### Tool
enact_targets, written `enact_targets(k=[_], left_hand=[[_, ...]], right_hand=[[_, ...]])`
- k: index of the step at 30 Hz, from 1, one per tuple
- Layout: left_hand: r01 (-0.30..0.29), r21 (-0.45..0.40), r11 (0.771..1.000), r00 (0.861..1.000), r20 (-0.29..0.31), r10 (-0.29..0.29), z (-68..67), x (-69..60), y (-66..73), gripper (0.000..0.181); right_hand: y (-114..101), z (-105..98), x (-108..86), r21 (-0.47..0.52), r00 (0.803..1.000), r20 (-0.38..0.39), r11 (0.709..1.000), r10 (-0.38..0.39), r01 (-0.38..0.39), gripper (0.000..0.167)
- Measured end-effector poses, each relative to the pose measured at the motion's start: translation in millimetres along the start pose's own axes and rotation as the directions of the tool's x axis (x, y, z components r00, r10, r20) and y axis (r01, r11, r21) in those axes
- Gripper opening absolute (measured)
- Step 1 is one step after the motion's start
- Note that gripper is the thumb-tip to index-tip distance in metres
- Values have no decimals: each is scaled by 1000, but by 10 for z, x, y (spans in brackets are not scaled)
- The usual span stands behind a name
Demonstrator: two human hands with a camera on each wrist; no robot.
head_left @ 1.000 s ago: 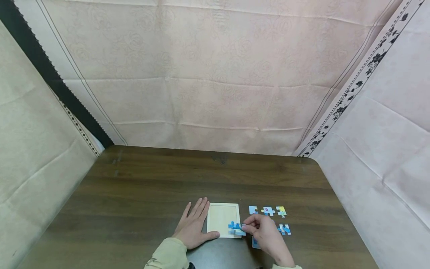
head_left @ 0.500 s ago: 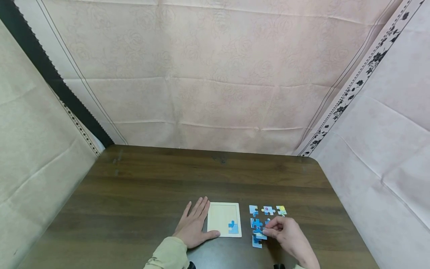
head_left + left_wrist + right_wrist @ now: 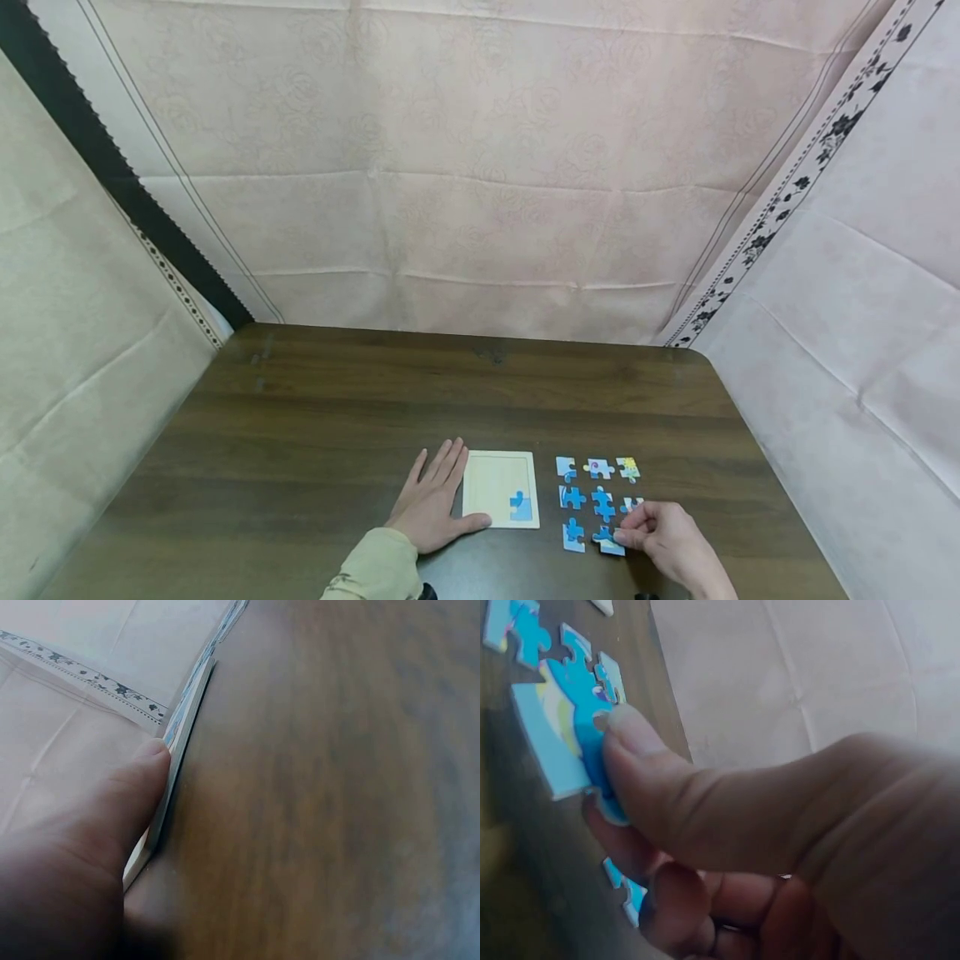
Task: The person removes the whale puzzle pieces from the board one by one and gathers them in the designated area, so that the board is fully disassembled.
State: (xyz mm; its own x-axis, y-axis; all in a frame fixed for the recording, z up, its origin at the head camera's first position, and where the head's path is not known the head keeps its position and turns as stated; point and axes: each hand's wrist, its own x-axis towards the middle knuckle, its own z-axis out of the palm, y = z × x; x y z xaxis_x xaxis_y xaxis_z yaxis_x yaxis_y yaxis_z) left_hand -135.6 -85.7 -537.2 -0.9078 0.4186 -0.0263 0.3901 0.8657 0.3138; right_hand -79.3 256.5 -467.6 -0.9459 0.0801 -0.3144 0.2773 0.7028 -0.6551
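My left hand point(image 3: 435, 504) lies with straight fingers along the left side of a pale puzzle tray point(image 3: 487, 483), its thumb touching the lower left edge. One blue jigsaw piece point(image 3: 521, 507) sits in the tray's lower right corner. To the right, my right hand point(image 3: 671, 542) pinches a blue and white jigsaw piece point(image 3: 547, 739) between thumb and fingers, low over the table at the bottom row of loose pieces. In the right wrist view the thumb point(image 3: 641, 739) covers part of that piece. The left wrist view shows the tray's edge point(image 3: 172, 772) beside the left thumb.
Loose jigsaw pieces stand in rows right of the tray: a blue one point(image 3: 573, 535) at lower left, another point(image 3: 603, 504) in the middle, a yellow one point(image 3: 628, 468) at upper right. The brown table point(image 3: 360, 400) is bordered by hanging pale cloths point(image 3: 480, 167).
My right hand has carried the pinched jigsaw piece rightward, from the tray's lower right corner past the left column of pieces to the bottom row. The left hand stays in place.
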Motion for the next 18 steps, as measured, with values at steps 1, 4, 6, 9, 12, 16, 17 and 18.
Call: enact_targets(k=[1, 4, 6, 9, 12, 16, 17, 18], left_hand=[[-2, -2, 1000, 1000, -2, 2, -5, -2, 1, 109], [-8, -8, 1000, 1000, -9, 8, -11, -8, 0, 108], [-13, -15, 1000, 1000, -18, 13, -14, -15, 1, 107], [-15, -15, 1000, 1000, -23, 15, -9, -16, -2, 107], [-12, -12, 1000, 1000, -20, 12, -9, -15, 2, 107], [-4, -15, 1000, 1000, -15, 4, 3, -6, -2, 108], [-3, -17, 1000, 1000, -13, 3, 9, -3, -5, 108], [-5, -18, 1000, 1000, -17, 5, 16, 0, -8, 109]], right_hand=[[15, -2, -1, 0, 1000, 5, 1000, -4, 4, 17], [50, -3, -1, 0, 1000, 15, 1000, -19, 19, 17], [59, 1, 0, 7, 1000, 17, 1000, -22, 22, 17], [58, 16, 5, 10, 1000, 9, 1000, 4, -4, 16], [54, 35, 12, 0, 1000, -10, 1000, 30, -30, 16], [50, 52, 19, -33, 999, -33, 999, 42, -43, 16], [50, 52, 21, -41, 998, -35, 998, 45, -47, 16], [50, 53, 21, -47, 998, -35, 998, 50, -51, 17]])
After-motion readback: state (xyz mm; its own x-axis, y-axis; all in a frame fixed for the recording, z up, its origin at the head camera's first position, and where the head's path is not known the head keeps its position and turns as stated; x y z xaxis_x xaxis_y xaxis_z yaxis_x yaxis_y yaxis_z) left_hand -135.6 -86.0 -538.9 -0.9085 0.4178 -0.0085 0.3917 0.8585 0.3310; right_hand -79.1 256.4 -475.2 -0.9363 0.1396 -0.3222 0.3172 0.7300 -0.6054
